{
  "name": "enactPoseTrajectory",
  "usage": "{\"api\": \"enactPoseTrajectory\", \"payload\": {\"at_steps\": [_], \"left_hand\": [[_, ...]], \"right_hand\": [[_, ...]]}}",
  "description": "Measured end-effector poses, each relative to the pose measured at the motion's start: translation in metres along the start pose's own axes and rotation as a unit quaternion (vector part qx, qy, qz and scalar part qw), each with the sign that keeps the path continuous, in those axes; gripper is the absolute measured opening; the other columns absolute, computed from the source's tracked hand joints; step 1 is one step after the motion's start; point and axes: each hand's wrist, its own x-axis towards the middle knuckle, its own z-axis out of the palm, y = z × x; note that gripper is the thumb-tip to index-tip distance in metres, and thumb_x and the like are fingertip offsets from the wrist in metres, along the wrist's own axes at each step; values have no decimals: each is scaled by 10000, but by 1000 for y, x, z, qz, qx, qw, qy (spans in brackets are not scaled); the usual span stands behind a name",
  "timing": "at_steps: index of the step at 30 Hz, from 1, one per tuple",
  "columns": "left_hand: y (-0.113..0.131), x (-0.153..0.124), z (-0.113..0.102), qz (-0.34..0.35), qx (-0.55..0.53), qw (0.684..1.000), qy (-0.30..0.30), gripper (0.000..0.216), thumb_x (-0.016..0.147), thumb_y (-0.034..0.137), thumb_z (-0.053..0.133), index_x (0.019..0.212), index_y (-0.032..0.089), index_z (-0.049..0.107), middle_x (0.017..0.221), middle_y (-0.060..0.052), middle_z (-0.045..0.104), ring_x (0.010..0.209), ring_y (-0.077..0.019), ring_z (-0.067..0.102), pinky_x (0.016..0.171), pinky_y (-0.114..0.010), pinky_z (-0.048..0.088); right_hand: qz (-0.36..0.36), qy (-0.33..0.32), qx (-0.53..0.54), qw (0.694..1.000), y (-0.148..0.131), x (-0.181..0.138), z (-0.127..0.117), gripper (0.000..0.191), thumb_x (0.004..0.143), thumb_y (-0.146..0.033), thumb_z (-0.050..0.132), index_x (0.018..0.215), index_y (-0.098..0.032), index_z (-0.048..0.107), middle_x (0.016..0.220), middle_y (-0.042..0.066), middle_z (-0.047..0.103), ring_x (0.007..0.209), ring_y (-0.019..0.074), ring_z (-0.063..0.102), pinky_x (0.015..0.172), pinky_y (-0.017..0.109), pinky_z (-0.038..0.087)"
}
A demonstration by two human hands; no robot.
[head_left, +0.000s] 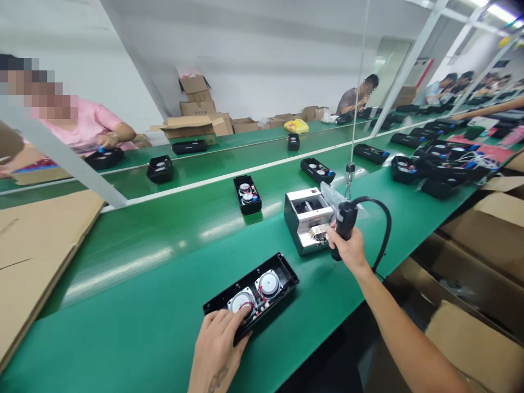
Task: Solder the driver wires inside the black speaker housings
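Note:
In front of me on the green bench lies a black speaker housing, open side up, with two round silver speaker drivers and red wires inside. My left hand grips its near left end, thumb over the rim by one driver. An electric screwdriver hangs from a cable and is wrapped by the fingers of my right hand. It points down at the front of a metal screw feeder, a box with an open top. Whether the driver's tip touches the feeder is hidden behind my hand.
Beyond a white rail runs a green conveyor carrying several speaker housings. More housings with wires pile up on the right. Cardboard leans in at left; open cartons stand below right. Co-workers sit across the line.

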Motion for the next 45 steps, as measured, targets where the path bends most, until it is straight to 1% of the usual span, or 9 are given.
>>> {"api": "enactPoseTrajectory", "payload": {"at_steps": [4, 6, 14, 17, 20, 25, 28, 35, 45], "left_hand": [[6, 10, 6, 15, -6, 999, 31, 268, 970, 157, 591, 1216, 255, 633, 864, 10, 777, 756, -188, 728, 778, -347, 526], [13, 16, 11, 13, -13, 999, 29, 253, 965, 143, 590, 1190, 252, 628, 865, 10, 774, 756, -190, 727, 783, -352, 521], [22, 14, 29, -6, -25, 1000, -3, 304, 949, 121, 618, 1227, 245, 607, 929, -23, 767, 816, -220, 711, 830, -398, 505], [23, 12, 30, -17, -33, 999, -9, 329, 937, 112, 633, 1236, 246, 607, 921, -24, 763, 819, -222, 705, 838, -401, 504], [27, 13, 27, -16, -36, 999, 6, 343, 919, 87, 627, 1224, 245, 616, 908, -20, 760, 816, -220, 703, 843, -397, 504], [33, 18, 22, -19, -40, 999, 7, 337, 901, 83, 650, 1199, 238, 630, 901, -10, 758, 799, -209, 701, 836, -387, 503], [33, 18, 22, -21, -39, 999, 5, 315, 907, 97, 651, 1187, 239, 634, 901, -7, 759, 795, -206, 702, 829, -384, 500], [33, 18, 24, -19, -31, 999, 8, 313, 887, 76, 656, 1155, 238, 639, 872, 9, 753, 778, -204, 696, 814, -381, 491], [31, 18, 21, -11, -39, 999, -4, 307, 904, 86, 650, 1162, 251, 622, 880, 5, 757, 774, -200, 700, 803, -377, 501]], "right_hand": [[-61, 63, 61, 994, -28, 16, 8, 299, 920, -482, 736, 998, -262, 548, 559, -100, 519, 473, 143, 507, 552, 319, 469], [-91, 68, 89, 989, -38, 24, 16, 314, 911, -476, 749, 1046, -268, 556, 562, -104, 526, 475, 146, 517, 573, 328, 482], [-56, -37, 33, 997, -42, 38, 36, 282, 847, -383, 811, 841, -242, 567, 514, -89, 552, 460, 135, 510, 526, 312, 436], [-25, -111, 35, 993, -48, 26, 32, 296, 831, -377, 839, 816, -246, 574, 495, -90, 549, 438, 131, 490, 493, 305, 424], [-13, -174, 101, 980, -58, 3, 28, 288, 867, -347, 835, 835, -251, 565, 500, -99, 542, 419, 115, 471, 461, 282, 397], [-31, -176, 251, 951, -72, -41, 34, 182, 945, -296, 760, 1035, -277, 603, 591, -108, 537, 415, 96, 465, 436, 254, 406], [-43, -192, 291, 936, -70, -59, 46, 209, 961, -311, 730, 1133, -299, 611, 627, -104, 525, 418, 94, 441, 422, 250, 413], [-38, -223, 304, 925, -54, -72, 67, 201, 993, -275, 705, 1168, -296, 610, 655, -95, 524, 440, 90, 468, 441, 244, 418], [-21, -224, 293, 929, -47, -75, 73, 211, 974, -298, 727, 1138, -285, 595, 622, -109, 490, 435, 98, 467, 441, 250, 413]]}}
